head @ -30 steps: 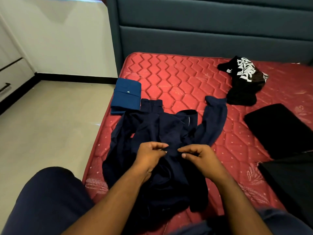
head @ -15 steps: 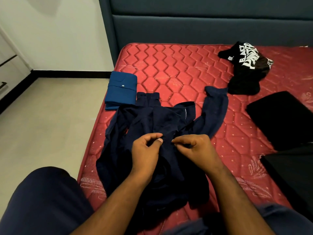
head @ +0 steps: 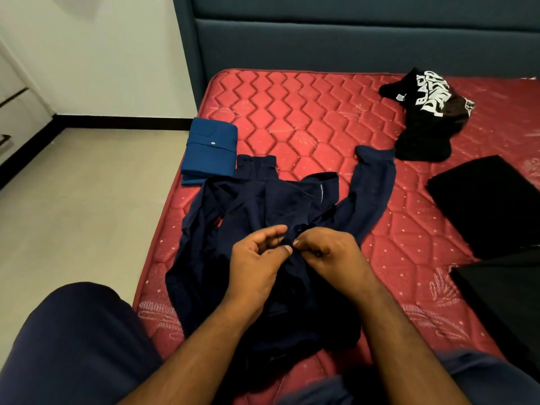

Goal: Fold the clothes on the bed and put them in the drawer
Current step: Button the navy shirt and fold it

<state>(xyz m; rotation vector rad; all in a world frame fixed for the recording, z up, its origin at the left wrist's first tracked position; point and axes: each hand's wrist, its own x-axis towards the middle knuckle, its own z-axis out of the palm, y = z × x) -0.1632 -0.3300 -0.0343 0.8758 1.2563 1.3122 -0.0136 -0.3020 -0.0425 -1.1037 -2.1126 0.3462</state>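
Navy shirt [head: 263,206] spread on red mattress [head: 306,124], both hands pinching its placket

The navy shirt [head: 263,217] hides its near part under both forearms; the cloth pinched between the left hand [head: 257,264] and right hand [head: 330,255] is too small to tell. The black garment [head: 502,302] at right and the drawers [head: 14,121] at far left run off the edges

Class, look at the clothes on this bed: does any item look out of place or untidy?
Yes. The black printed T-shirt lies crumpled near the headboard, unfolded, while the blue shirt sits neatly folded at the mattress edge.
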